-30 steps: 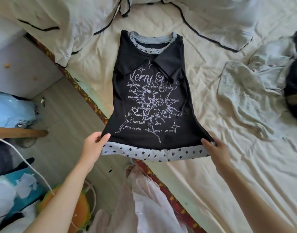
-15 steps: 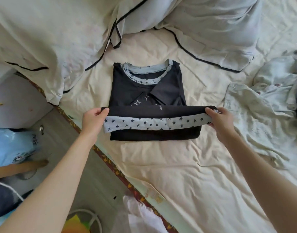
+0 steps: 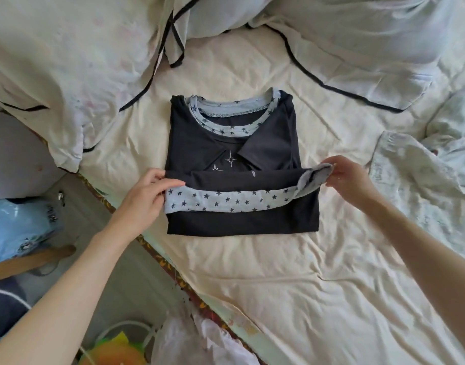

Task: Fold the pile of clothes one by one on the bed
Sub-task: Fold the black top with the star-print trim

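Near the bed's (image 3: 278, 299) left edge, my left hand (image 3: 144, 198) and right hand (image 3: 349, 180) pinch the soft, limp black top's (image 3: 239, 222) starred hem (image 3: 226, 201) corners, best gripped there.

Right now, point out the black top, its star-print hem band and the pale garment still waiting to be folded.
black top (image 3: 234, 139): head view, chest panel below the collar.
star-print hem band (image 3: 226, 200): head view, middle of the band.
pale garment (image 3: 410, 169): head view, crumpled body, right of the top.

Bright soft daylight, sharp centre, warped edges
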